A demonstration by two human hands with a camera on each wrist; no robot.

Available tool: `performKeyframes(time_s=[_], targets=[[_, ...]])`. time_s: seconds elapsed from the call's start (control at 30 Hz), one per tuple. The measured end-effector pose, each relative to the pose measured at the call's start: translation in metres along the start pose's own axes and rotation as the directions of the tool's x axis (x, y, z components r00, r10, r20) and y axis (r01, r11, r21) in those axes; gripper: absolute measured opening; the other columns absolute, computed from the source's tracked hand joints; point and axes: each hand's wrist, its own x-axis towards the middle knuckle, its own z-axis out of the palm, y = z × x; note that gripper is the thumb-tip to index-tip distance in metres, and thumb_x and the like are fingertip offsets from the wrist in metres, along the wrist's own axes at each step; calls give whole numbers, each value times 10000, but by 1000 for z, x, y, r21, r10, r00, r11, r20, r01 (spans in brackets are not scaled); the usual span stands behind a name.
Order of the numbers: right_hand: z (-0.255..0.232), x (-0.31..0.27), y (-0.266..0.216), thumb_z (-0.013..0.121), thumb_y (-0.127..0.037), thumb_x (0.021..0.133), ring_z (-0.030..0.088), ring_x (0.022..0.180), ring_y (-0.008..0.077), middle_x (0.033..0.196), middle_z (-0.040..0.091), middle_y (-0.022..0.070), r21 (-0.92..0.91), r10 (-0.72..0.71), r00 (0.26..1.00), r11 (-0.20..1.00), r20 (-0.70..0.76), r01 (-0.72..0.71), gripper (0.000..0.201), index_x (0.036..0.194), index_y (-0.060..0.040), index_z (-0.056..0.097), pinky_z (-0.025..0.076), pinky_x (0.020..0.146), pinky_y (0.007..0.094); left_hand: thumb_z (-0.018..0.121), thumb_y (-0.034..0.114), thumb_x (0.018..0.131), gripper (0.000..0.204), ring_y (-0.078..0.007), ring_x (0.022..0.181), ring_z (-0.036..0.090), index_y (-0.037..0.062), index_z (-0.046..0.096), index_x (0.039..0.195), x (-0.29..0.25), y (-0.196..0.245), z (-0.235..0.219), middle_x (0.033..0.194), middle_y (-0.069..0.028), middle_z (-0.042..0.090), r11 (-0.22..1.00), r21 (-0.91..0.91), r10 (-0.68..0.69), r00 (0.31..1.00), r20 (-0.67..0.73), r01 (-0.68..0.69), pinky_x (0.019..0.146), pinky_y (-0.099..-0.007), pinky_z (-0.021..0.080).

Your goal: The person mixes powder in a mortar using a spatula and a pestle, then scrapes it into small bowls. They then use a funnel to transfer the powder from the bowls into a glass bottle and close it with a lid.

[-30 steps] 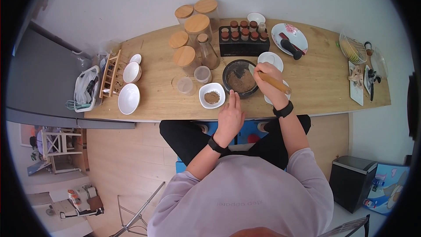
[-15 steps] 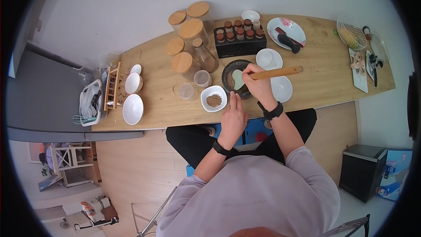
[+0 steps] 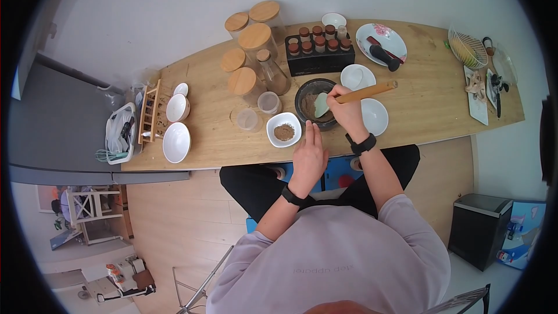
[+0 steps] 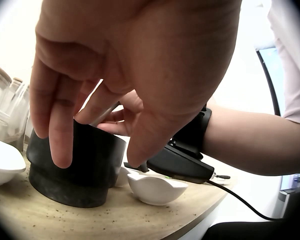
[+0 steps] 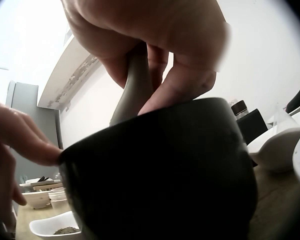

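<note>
My right hand grips the wooden handle of a spatula with a pale green head. The head dips into brown powder inside a dark mortar; the handle slants up to the right. In the right wrist view, the fingers close round the spatula low down, just over the mortar rim. My left hand has its fingers extended, touching the mortar's near rim; in the left wrist view they hang over the outer wall. Left of the mortar sits a white square bowl holding brown powder.
White bowls stand right of the mortar. Behind it are a black rack of spice jars and a floral plate with a black-handled tool. Lidded jars and small plastic cups are left; more bowls lie farther left.
The spatula's head has gone down into the powder, and its handle has swung from pointing toward me to pointing right. My left hand stays at the mortar rim. The head view has shifted slightly.
</note>
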Motion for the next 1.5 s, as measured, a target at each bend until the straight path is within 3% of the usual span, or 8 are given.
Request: performKeyframes(time_s=[0.2,0.5,0.63,0.77,0.9,1.0,1.1,1.5], targets=[[-4,3,-24,639,-54,786,587,620,213,675,604,97,181,70,997,981,12,-71,61,765,-7,605,447,592,335,740,195,803,722,-342,955,681,-109,438,1383,-1,2,0,1448,-289,435,1000,-26,-9,1000,12,9,773,-366,569],[-12,6,-4,639,-61,783,609,631,204,688,631,89,79,133,990,988,45,-136,58,754,-14,622,456,599,320,739,209,808,727,-337,924,690,-100,434,1391,0,1,3,1442,-282,448,1000,6,10,1000,-22,-10,754,-365,573],[3,-1,-17,647,-64,784,606,627,187,690,637,84,310,117,992,943,38,-123,57,756,-20,624,457,600,313,738,218,812,727,-336,905,695,-96,435,1393,-2,1,3,1445,-285,445,1000,-1,10,1000,-28,-10,750,-362,575],[-3,4,1,642,-67,798,613,640,176,694,640,85,94,194,976,975,98,-204,63,768,-15,622,457,600,309,735,221,817,721,-336,908,697,-93,436,1394,-1,-1,1,1447,-285,443,1000,19,13,1000,-7,-13,753,-365,578],[-27,12,-17,646,-77,803,634,685,231,715,645,105,26,15,992,999,122,-19,80,765,-19,607,472,622,353,731,213,820,722,-341,932,692,-92,427,1400,-1,-1,4,1453,-273,441,1000,-2,18,1000,-14,-18,760,-369,579],[-40,18,-30,650,-64,793,621,715,304,745,634,114,-132,-341,938,929,68,347,60,768,-38,602,476,629,395,732,207,819,726,-347,941,688,-94,422,1402,-2,-3,3,1450,-276,442,1000,-18,15,1000,-19,-15,762,-372,578],[-42,6,-26,647,-48,784,598,729,352,763,613,118,-303,-408,909,858,88,415,52,773,-52,597,475,637,427,734,203,817,729,-349,930,687,-96,419,1402,-2,-5,2,1448,-281,441,1000,-21,22,999,-26,-23,758,-375,577],[-13,-7,-26,644,-34,808,593,666,169,716,611,70,223,76,994,970,80,-92,30,802,-15,622,457,626,305,732,204,818,715,-335,881,691,-77,433,1404,-2,-6,4,1459,-251,443,999,-31,16,999,-31,-17,732,-369,572]])
